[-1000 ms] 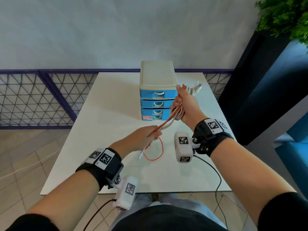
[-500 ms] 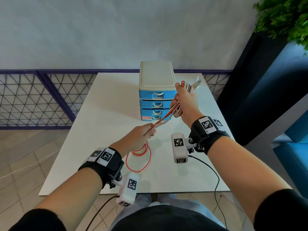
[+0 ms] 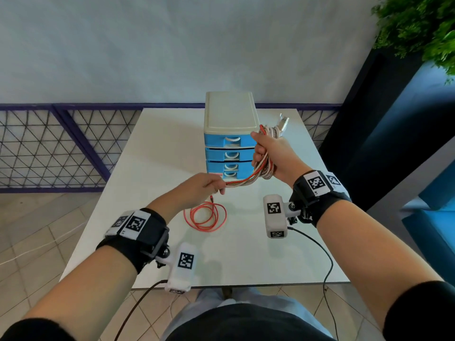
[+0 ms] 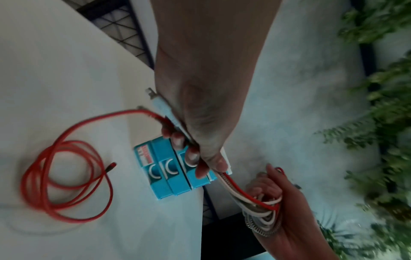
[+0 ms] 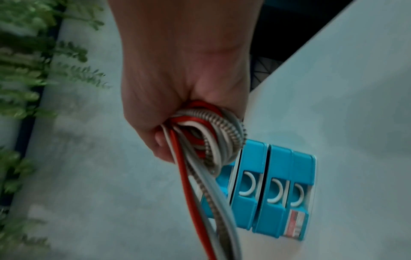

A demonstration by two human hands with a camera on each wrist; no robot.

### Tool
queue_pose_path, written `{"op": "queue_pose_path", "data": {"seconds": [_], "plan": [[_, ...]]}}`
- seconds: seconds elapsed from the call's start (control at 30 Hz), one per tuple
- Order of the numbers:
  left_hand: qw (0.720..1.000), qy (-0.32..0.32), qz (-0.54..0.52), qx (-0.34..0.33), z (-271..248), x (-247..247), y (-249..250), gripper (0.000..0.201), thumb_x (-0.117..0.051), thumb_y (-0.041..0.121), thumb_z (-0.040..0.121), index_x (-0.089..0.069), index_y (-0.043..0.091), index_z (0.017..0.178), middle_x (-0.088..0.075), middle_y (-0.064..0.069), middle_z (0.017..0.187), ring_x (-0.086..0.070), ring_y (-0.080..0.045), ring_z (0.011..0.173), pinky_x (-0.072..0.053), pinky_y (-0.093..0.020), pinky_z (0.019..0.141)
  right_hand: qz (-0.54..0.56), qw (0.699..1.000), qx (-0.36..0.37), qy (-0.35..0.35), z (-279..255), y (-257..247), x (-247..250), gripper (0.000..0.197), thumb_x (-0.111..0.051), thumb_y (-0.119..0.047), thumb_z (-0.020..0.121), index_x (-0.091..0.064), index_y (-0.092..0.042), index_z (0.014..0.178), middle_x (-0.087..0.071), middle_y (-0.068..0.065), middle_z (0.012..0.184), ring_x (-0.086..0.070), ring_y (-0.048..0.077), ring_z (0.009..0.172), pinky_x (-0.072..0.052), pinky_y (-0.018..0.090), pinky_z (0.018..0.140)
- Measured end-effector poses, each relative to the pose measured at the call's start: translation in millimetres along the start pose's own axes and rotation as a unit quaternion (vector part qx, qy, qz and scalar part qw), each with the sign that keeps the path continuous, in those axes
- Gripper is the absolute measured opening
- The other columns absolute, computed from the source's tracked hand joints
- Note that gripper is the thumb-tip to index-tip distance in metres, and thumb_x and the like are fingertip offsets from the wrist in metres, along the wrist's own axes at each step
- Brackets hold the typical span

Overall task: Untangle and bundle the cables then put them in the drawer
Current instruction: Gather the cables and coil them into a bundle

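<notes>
My right hand (image 3: pixel 268 153) grips a looped bundle of cables (image 5: pixel 206 133), red, white and braided, held up in front of the blue drawer unit (image 3: pixel 229 141). A plug end (image 3: pixel 283 120) sticks up behind the fist. Strands of the cables (image 3: pixel 242 182) run down left to my left hand (image 3: pixel 209 187), which pinches them in its fingertips (image 4: pixel 200 158). A coil of red cable (image 3: pixel 205 216) lies on the white table (image 3: pixel 152 163) below the left hand, its end (image 4: pixel 111 166) free. All the drawers look closed.
The drawer unit stands at the back middle of the table. A purple metal fence (image 3: pixel 49 148) runs behind and to the left. A dark planter with green leaves (image 3: pixel 418 25) stands at the right. Black wrist-camera leads (image 3: pixel 325 262) hang over the table's near edge.
The red cable has slid through my left hand and dropped into a coil on the table. My left hand has moved up toward the right hand, shortening the strands between them.
</notes>
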State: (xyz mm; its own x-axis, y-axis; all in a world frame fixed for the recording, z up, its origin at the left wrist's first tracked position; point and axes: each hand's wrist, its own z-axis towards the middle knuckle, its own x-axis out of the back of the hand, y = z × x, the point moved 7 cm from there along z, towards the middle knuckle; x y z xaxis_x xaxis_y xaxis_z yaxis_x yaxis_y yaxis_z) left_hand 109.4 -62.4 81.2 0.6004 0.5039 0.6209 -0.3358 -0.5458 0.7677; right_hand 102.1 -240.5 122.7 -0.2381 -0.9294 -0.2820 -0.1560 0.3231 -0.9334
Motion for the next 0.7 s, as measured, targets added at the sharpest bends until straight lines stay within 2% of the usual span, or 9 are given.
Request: {"op": "queue_pose_path", "data": {"seconds": [0.03, 0.1, 0.2, 0.23, 0.3, 0.4, 0.5, 0.6, 0.7], "plan": [[0.998, 0.029, 0.057, -0.008, 2, 8, 2, 0.024, -0.046, 0.027, 0.098, -0.062, 0.024, 0.08, -0.063, -0.001, 0.092, -0.056, -0.019, 0.089, -0.042, -0.028, 0.077, -0.044, 0.999, -0.005, -0.015, -2, 1, -2, 0.019, -0.061, -0.018, 0.092, -0.051, -0.013, 0.078, -0.046, 0.001, 0.055, -0.052, 0.014, 0.045, -0.052, 0.03, 0.053], [0.983, 0.077, 0.164, -0.028, 3, 22, 13, 0.018, -0.052, 0.034, 0.094, -0.065, 0.025, 0.087, -0.066, 0.004, 0.091, -0.058, -0.018, 0.088, -0.042, -0.03, 0.073, -0.113, 0.992, -0.016, -0.047, -7, 2, -8, 0.015, -0.061, -0.017, 0.093, -0.054, -0.009, 0.082, -0.055, 0.006, 0.063, -0.058, 0.017, 0.05, -0.054, 0.031, 0.056], [0.94, 0.105, 0.304, -0.109, 6, 25, 42, 0.02, -0.056, 0.038, 0.091, -0.068, 0.023, 0.096, -0.07, 0.003, 0.091, -0.061, -0.02, 0.085, -0.04, -0.03, 0.069, -0.156, 0.983, -0.034, -0.091, -11, 6, -20, 0.015, -0.061, -0.018, 0.093, -0.061, -0.003, 0.091, -0.068, 0.013, 0.078, -0.069, 0.021, 0.065, -0.06, 0.032, 0.066], [0.937, 0.108, 0.309, -0.122, 6, 25, 48, 0.019, -0.058, 0.037, 0.09, -0.069, 0.022, 0.097, -0.07, 0.002, 0.093, -0.062, -0.02, 0.086, -0.04, -0.03, 0.069, -0.171, 0.979, -0.041, -0.104, -11, 8, -24, 0.018, -0.062, -0.019, 0.093, -0.062, -0.002, 0.097, -0.071, 0.014, 0.083, -0.071, 0.022, 0.071, -0.06, 0.033, 0.069], [0.951, 0.103, 0.268, -0.118, 7, 27, 53, 0.019, -0.063, 0.034, 0.087, -0.07, 0.022, 0.1, -0.071, 0.001, 0.098, -0.062, -0.019, 0.091, -0.044, -0.03, 0.071, -0.217, 0.968, -0.048, -0.12, -12, 11, -29, 0.025, -0.064, -0.023, 0.091, -0.062, -0.002, 0.105, -0.072, 0.012, 0.088, -0.07, 0.022, 0.077, -0.059, 0.033, 0.073], [0.979, 0.078, 0.164, -0.095, 6, 28, 57, 0.019, -0.07, 0.027, 0.082, -0.066, 0.023, 0.1, -0.071, 0.004, 0.098, -0.066, -0.014, 0.092, -0.052, -0.03, 0.076, -0.242, 0.957, -0.047, -0.154, -15, 15, -37, 0.026, -0.063, -0.029, 0.092, -0.063, -0.006, 0.104, -0.069, 0.012, 0.09, -0.067, 0.023, 0.079, -0.055, 0.033, 0.079], [0.993, 0.087, 0.049, -0.064, 2, 33, 57, 0.046, -0.078, 0.024, 0.075, -0.037, 0.023, 0.097, -0.072, -0.002, 0.081, -0.07, -0.015, 0.072, -0.056, -0.031, 0.067, -0.189, 0.96, -0.071, -0.197, -22, 20, -43, 0.031, -0.06, -0.03, 0.093, -0.06, -0.003, 0.109, -0.068, 0.02, 0.095, -0.068, 0.033, 0.088, -0.054, 0.04, 0.083], [0.994, 0.072, 0.067, -0.055, 2, 32, 59, 0.06, -0.083, 0.023, 0.069, -0.029, 0.025, 0.093, -0.071, -0.007, 0.073, -0.069, -0.024, 0.066, -0.055, -0.044, 0.067, -0.177, 0.948, -0.094, -0.247, -32, 30, -52, 0.035, -0.055, -0.027, 0.096, -0.055, 0.001, 0.117, -0.064, 0.031, 0.107, -0.066, 0.039, 0.097, -0.058, 0.037, 0.076], [0.99, 0.065, 0.117, -0.046, 3, 33, 58, 0.064, -0.085, 0.028, 0.064, -0.029, 0.024, 0.095, -0.069, -0.005, 0.071, -0.062, -0.026, 0.065, -0.051, -0.045, 0.064, -0.179, 0.942, -0.11, -0.263, -39, 37, -59, 0.023, -0.053, -0.02, 0.098, -0.057, -0.001, 0.109, -0.065, 0.027, 0.099, -0.071, 0.028, 0.081, -0.058, 0.031, 0.068]]}}
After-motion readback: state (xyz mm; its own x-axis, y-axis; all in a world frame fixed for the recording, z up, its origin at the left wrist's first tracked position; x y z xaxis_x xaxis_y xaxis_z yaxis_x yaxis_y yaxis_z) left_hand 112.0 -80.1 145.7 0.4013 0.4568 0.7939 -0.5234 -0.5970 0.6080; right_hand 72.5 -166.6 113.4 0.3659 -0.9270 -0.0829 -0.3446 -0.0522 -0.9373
